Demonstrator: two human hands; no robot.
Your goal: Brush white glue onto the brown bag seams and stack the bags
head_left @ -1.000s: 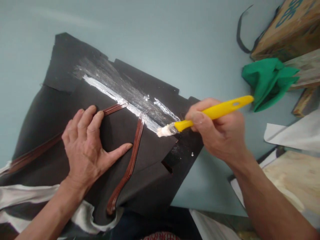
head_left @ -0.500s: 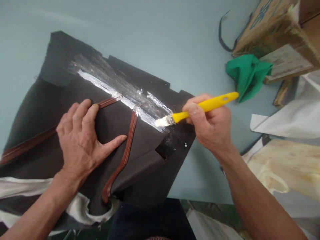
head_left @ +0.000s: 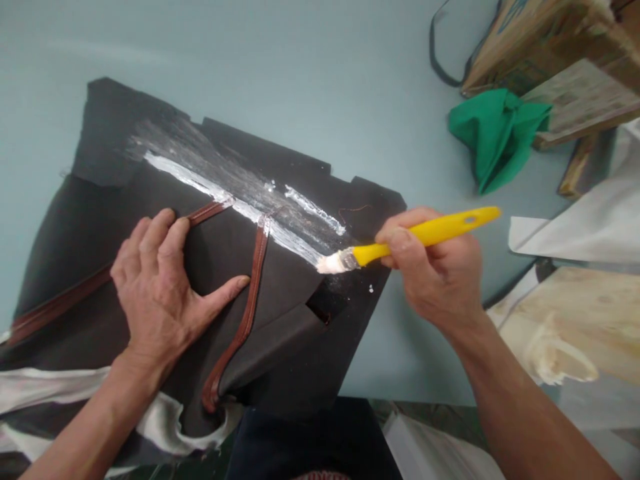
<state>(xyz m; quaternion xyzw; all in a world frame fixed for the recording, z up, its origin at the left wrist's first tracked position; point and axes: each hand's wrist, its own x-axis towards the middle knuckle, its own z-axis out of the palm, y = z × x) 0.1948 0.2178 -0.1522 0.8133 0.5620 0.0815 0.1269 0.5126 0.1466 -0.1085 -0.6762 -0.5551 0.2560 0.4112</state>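
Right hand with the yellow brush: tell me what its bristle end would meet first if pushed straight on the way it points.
The right hand aims the yellow brush left. Its bristles already touch the white glue stripe on the black sheet; straight on, it likely meets the brown strap next.

Yellow-handled brush point(head_left: 400, 243), roughly level, handle to right, white-loaded bristles touching far edge of black panel point(head_left: 295, 293). Black fabric piece point(head_left: 220, 267) flat on black backing sheet point(head_left: 120, 113), tilted on pale table; white glue streak point(head_left: 220, 193) along far edge; two brown leather straps point(head_left: 250, 293) running w/ stitching across it.
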